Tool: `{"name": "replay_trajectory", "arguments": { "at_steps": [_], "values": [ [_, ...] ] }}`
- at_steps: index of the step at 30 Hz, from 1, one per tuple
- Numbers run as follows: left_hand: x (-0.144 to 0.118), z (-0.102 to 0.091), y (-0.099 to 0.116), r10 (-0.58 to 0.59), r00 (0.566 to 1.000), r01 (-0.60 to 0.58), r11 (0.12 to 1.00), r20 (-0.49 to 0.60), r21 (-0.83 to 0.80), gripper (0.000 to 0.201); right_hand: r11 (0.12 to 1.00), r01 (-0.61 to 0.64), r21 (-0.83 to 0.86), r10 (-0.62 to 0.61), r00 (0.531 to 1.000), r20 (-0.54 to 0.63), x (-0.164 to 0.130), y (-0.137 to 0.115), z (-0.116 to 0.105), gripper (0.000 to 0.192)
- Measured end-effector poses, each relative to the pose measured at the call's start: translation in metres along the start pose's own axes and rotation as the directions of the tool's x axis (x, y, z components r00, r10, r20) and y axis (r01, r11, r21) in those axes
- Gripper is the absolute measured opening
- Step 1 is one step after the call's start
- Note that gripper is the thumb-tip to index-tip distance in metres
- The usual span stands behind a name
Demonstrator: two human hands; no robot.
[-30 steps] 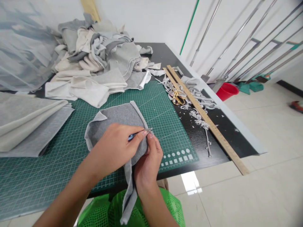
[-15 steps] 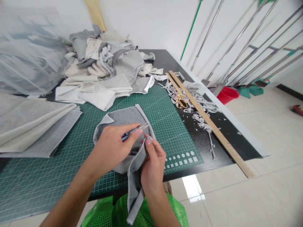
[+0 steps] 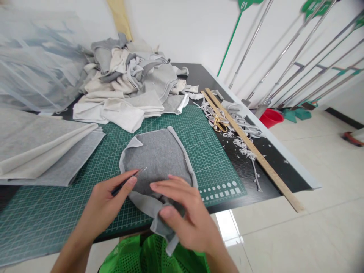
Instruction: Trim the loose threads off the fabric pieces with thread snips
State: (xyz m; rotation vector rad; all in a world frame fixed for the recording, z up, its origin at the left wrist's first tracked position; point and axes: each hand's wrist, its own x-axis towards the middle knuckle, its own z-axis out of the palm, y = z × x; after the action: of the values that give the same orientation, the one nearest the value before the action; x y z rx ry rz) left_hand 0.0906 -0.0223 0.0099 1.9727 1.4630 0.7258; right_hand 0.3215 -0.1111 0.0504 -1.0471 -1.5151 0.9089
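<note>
The fabric piece (image 3: 157, 159) is heather grey with a paler grey edge. Beneath it, the cutting mat (image 3: 196, 132) is dark green with a white grid. At two o'clock, gold-handled scissors (image 3: 220, 124); a red bucket (image 3: 270, 117) beyond.

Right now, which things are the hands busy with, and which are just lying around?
In use:
- grey cloth piece, held by the right hand
- small snips in the left hand
- green cutting mat underneath

Lying about:
- cloth heap
- gold scissors
- wooden ruler
- red bucket
</note>
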Motion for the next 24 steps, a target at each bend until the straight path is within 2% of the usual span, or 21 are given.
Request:
{"name": "replay_trajectory", "arguments": {
  "at_steps": [1, 3, 4, 5, 6, 7, 8, 11, 13, 15, 19, 24],
  "values": [
    [-0.001, 0.002, 0.000, 0.001, 1.000, -0.001, 1.000, 0.012, 0.003, 0.046, 1.000, 0.001, 0.008, -0.001, 0.999, 0.053, -0.001, -0.003, -0.015, 0.034],
    [-0.003, 0.006, -0.001, 0.005, 1.000, -0.005, 1.000, 0.030, 0.007, 0.046, 0.999, -0.021, -0.026, 0.027, 0.965, 0.260, 0.001, -0.003, -0.045, 0.029],
    [-0.004, 0.007, -0.001, 0.008, 0.999, -0.008, 1.000, 0.032, 0.005, 0.045, 0.992, -0.035, -0.120, 0.066, 0.963, 0.262, 0.004, 0.000, -0.058, 0.024],
    [-0.004, 0.008, -0.001, 0.013, 0.999, -0.013, 1.000, 0.032, 0.000, 0.045, 0.968, -0.050, -0.246, 0.087, 0.986, 0.141, 0.009, 0.005, -0.069, 0.019],
    [-0.005, 0.009, -0.002, 0.022, 0.999, -0.022, 1.000, 0.027, -0.006, 0.044, 0.927, -0.071, -0.370, 0.063, 0.997, -0.032, 0.015, 0.013, -0.078, 0.016],
    [-0.005, 0.010, -0.002, 0.032, 0.999, -0.032, 0.999, 0.021, -0.013, 0.044, 0.882, -0.079, -0.465, 0.010, 0.989, -0.148, 0.022, 0.021, -0.084, 0.016],
    [-0.006, 0.010, -0.003, 0.041, 0.999, -0.041, 0.999, 0.016, -0.018, 0.043, 0.841, -0.074, -0.535, -0.038, 0.980, -0.196, 0.031, 0.030, -0.088, 0.016],
    [-0.008, 0.011, -0.003, 0.057, 0.998, -0.057, 0.998, 0.005, -0.018, 0.042, 0.781, -0.002, -0.624, -0.050, 0.997, -0.065, 0.053, 0.055, -0.088, 0.017],
    [-0.009, 0.011, -0.002, 0.062, 0.998, -0.062, 0.998, -0.003, -0.014, 0.041, 0.766, 0.033, -0.642, 0.001, 0.999, 0.054, 0.063, 0.064, -0.083, 0.021],
    [-0.009, 0.010, -0.001, 0.071, 0.997, -0.071, 0.997, -0.009, -0.016, 0.041, 0.742, 0.031, -0.670, 0.058, 0.992, 0.111, 0.067, 0.068, -0.080, 0.024],
    [-0.009, 0.010, 0.002, 0.088, 0.996, -0.088, 0.996, -0.003, -0.025, 0.041, 0.705, -0.013, -0.709, 0.121, 0.987, 0.102, 0.066, 0.068, -0.081, 0.025],
    [-0.009, 0.011, 0.001, 0.109, 0.994, -0.109, 0.994, -0.005, -0.011, 0.040, 0.746, 0.003, -0.666, 0.080, 0.992, 0.094, 0.064, 0.074, -0.082, 0.012]
  ]
}}
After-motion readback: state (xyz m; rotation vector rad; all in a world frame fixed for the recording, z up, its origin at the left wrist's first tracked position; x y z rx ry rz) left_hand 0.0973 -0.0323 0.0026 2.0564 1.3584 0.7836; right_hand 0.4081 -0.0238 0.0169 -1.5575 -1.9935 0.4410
